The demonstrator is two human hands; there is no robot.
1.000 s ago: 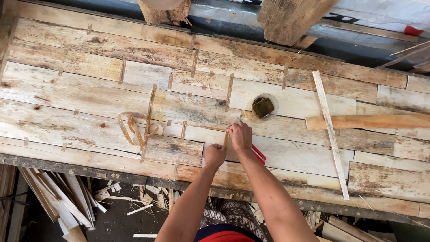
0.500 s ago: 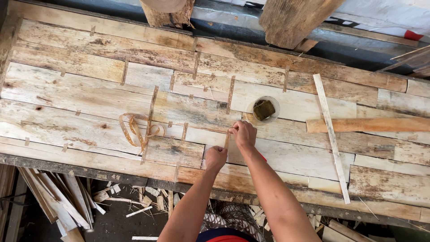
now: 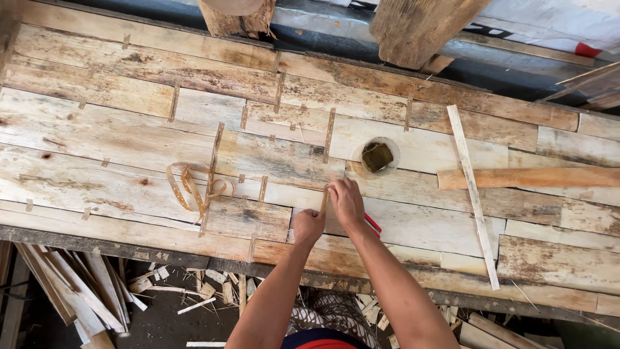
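Note:
My right hand (image 3: 347, 201) rests fingers-down on the pale veneer boards (image 3: 413, 223), its fingertips pinching the top end of a short brown tape strip (image 3: 325, 199) that lies upright across a seam. My left hand (image 3: 309, 226) is curled into a fist just below and left of it, knuckles pressing on the board beside the strip's lower end. A red-handled tool (image 3: 373, 224) lies on the board under my right wrist, partly hidden.
A round cup holding a dark pad (image 3: 378, 157) stands just beyond my right hand. A loose coil of brown tape (image 3: 194, 187) lies to the left. A thin pale slat (image 3: 473, 194) and a brown wooden stick (image 3: 529, 178) lie to the right. Wood scraps (image 3: 97, 291) litter the floor below the table edge.
Both hands stay at the same seam. The right hand's fingers have shifted slightly along the tape strip.

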